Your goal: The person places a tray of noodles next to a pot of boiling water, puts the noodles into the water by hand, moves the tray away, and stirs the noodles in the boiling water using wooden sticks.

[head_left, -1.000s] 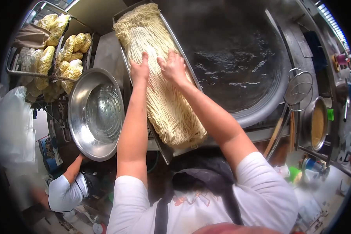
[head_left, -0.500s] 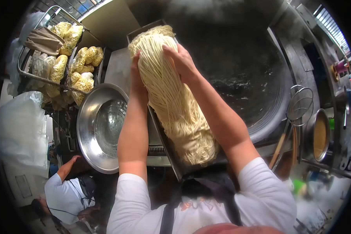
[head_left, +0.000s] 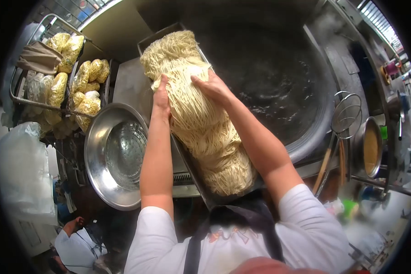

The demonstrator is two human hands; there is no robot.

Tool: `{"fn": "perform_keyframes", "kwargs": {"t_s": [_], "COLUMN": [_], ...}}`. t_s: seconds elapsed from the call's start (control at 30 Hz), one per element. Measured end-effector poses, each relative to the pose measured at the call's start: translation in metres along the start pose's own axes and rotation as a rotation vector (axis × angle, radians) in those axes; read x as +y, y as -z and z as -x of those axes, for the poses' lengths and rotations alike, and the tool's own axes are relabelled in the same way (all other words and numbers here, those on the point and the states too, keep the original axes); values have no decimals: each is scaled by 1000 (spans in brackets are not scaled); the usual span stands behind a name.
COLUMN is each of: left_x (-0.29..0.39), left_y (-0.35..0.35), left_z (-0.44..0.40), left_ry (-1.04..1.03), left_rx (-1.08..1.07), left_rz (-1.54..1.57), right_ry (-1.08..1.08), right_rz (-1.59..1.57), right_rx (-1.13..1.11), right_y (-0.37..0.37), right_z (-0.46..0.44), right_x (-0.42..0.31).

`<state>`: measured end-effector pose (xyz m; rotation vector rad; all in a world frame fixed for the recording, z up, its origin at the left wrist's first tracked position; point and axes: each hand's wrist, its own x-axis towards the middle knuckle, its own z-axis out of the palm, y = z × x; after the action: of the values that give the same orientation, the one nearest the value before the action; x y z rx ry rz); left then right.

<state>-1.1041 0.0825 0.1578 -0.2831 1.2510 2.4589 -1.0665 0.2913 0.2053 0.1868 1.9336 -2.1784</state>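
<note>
A long mass of pale noodles (head_left: 205, 132) fills a rectangular metal tray (head_left: 187, 164) that lies at a slant in front of me. Its near part is bunched into folds, and a thick clump lies at the far end. My left hand (head_left: 161, 97) grips the left side of the noodles, thumb on top and the other fingers hidden beneath. On the right side, my right hand (head_left: 213, 87) holds the same bundle, its thumb pointing inward and its fingers tucked into the strands.
Dark water steams in a large round vat (head_left: 278, 91) on the right. A metal bowl (head_left: 118, 155) stands left of the tray, below bagged noodles (head_left: 89, 82) in racks. Wire strainers (head_left: 347, 116) and a pan (head_left: 372, 146) are at the right. Another person (head_left: 80, 246) is at lower left.
My hands went from lying spread on the noodles to gripping their sides. The flat noodle layer has become bunched and folded, and my hands have come back slightly toward me since half a second ago.
</note>
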Motion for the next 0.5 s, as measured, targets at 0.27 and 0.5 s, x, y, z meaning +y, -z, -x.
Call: {"fn": "perform_keyframes", "kwargs": {"t_s": [0.27,0.5], "left_x": [86,159], "left_y": [-111,-153], "left_z": [69,91], "left_ry": [-282,-465], "left_rx": [-222,-633], "left_rz": [98,83], "right_ry": [343,752], "right_rz": [-253,-374], "right_rx": [-91,-115], "right_y": [-26,-35], "right_z": [17,51], "right_x": [-78,-175]}}
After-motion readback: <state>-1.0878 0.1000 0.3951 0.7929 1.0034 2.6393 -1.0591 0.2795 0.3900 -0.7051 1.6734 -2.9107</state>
